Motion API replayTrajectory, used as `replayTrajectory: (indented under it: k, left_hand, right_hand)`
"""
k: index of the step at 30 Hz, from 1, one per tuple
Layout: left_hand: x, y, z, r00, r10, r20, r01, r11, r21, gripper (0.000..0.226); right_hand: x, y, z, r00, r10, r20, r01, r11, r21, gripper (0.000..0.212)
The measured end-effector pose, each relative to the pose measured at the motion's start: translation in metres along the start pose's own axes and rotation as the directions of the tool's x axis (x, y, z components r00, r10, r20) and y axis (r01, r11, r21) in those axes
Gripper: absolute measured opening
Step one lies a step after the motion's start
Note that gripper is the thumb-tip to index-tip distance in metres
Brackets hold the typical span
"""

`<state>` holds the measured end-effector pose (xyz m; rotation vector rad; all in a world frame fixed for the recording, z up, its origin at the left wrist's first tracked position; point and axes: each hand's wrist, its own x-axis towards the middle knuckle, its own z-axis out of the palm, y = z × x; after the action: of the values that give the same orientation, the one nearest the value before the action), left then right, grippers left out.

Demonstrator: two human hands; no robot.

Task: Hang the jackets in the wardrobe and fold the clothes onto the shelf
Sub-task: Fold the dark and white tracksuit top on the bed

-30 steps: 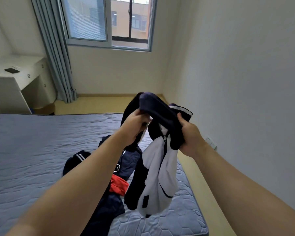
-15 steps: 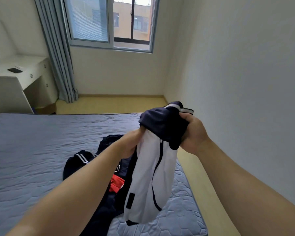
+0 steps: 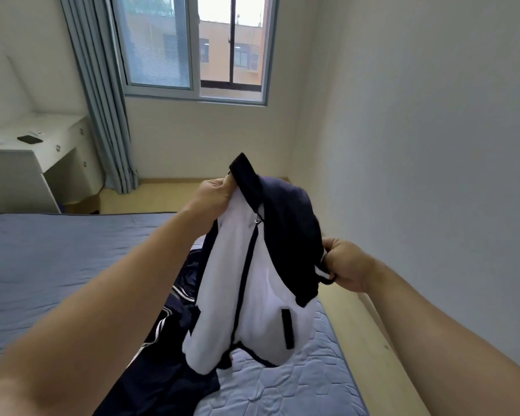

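Head view. I see my left hand pinching the collar edge of the white-and-navy jacket; my right hand grips its striped navy cuff, lower and off to the right. The jacket hangs in the air between them, zipper facing me, above the blue mattress. More dark clothes lie heaped on the mattress beneath it.

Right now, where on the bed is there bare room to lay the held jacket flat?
Bare mattress spreads left of the dark clothes pile. The pile crowds the middle; only a narrow strip stays free along the right edge, under the white-and-navy jacket.
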<state>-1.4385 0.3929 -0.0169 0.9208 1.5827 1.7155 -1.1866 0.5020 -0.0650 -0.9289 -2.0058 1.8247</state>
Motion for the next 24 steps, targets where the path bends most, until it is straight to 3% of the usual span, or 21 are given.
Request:
replayTrajectory:
  k: [2,4,6,9,11,14,16,17,18,20,22,24]
  left_hand:
    - [-0.003,0.014,-0.003,0.98,0.066,0.186,-0.032,0.983,-0.182,0.012]
    - [-0.004,0.023,-0.001,0.944,0.137,0.3,-0.058,0.964,-0.258,0.024]
    - [-0.004,0.027,0.003,0.933,0.168,0.318,-0.105,0.973,-0.205,0.036]
    - [-0.001,0.029,0.001,0.914,0.239,0.329,-0.254,0.967,0.002,0.054]
    - [0.001,0.03,-0.004,0.91,0.265,0.317,-0.32,0.938,0.135,0.058]
    - [0.002,0.029,-0.013,0.931,0.277,0.238,-0.341,0.892,0.296,0.051]
    - [0.002,0.025,-0.016,0.949,0.254,0.188,-0.311,0.853,0.419,0.034]
    - [0.002,0.021,-0.017,0.958,0.243,0.153,-0.287,0.834,0.471,0.027]
    - [-0.001,0.017,-0.017,0.965,0.236,0.117,-0.262,0.83,0.493,0.024]
    - [-0.005,0.011,-0.015,0.973,0.22,0.063,-0.224,0.858,0.463,0.027]
    - [-0.007,0.007,-0.012,0.979,0.199,0.045,-0.199,0.884,0.423,0.027]
    - [-0.008,0.006,-0.007,0.981,0.183,0.064,-0.193,0.899,0.394,0.019]
  right_hand:
    - [0.004,0.007,-0.005,0.996,0.004,-0.09,-0.034,0.941,-0.336,0.036]
    - [0.01,0.01,-0.008,0.992,-0.03,-0.125,-0.048,0.813,-0.581,0.015]
    - [0.014,0.005,-0.005,0.988,-0.112,-0.105,0.007,0.718,-0.696,0.014]
    - [0.018,0.0,0.001,0.947,-0.318,-0.037,0.117,0.451,-0.885,0.011]
    - [0.021,0.003,0.002,0.907,-0.405,-0.115,0.062,0.398,-0.915,0.01]
    - [0.024,0.01,0.002,0.769,-0.538,-0.346,-0.082,0.454,-0.887,0.02]
    - [0.027,0.006,0.006,0.644,-0.609,-0.464,-0.028,0.587,-0.809,0.014]
    - [0.028,-0.001,0.007,0.627,-0.587,-0.512,0.046,0.684,-0.728,0.008]
    - [0.029,-0.01,0.009,0.67,-0.53,-0.52,0.13,0.774,-0.62,0.008]
    - [0.028,-0.028,0.012,0.848,-0.333,-0.413,0.216,0.927,-0.306,0.022]
    - [0.025,-0.04,0.012,0.968,-0.091,-0.234,0.099,0.995,0.023,0.041]
    - [0.025,-0.038,0.01,0.996,-0.006,-0.087,0.018,0.99,0.139,0.048]
